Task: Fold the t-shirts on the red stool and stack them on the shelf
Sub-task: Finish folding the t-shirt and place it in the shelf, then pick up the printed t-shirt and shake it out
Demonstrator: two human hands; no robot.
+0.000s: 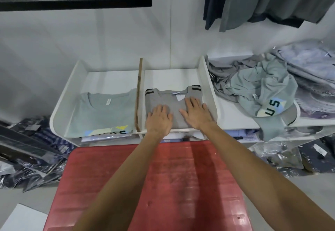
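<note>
Both your hands lie flat on the folded grey t-shirt with black shoulder stripes [174, 102], which sits in the middle compartment of the white shelf [208, 85], collar toward the far wall, a small white tag by the neck. Your left hand [158, 120] presses the near left part of the shirt, fingers [164, 109] straight and slightly spread. Your right hand [196, 112] presses the right half, fingers straight and spread, its outer edge close to the white divider on the right. Neither hand grips or pinches anything.

Left compartment: a folded pale green t-shirt with a yellow and blue print [103, 112] lies flat, collar far, print at the near edge. A thin brown wooden divider [139, 93] stands between it and the grey shirt.

Right of the middle compartment, on the same shelf level: a crumpled pile of pale green and grey t-shirts [253, 89], one showing "US" lettering, part of it hanging over the near edge. Further right, plastic-wrapped garments [313, 85] are stacked.

The red stool [163, 185] is nearest you, below your forearms, with no shirt on its top.

Dark grey garments [253, 0] hang at the far right top. Bagged dark clothes [32, 151] lie on the floor at left, more bags at right.
</note>
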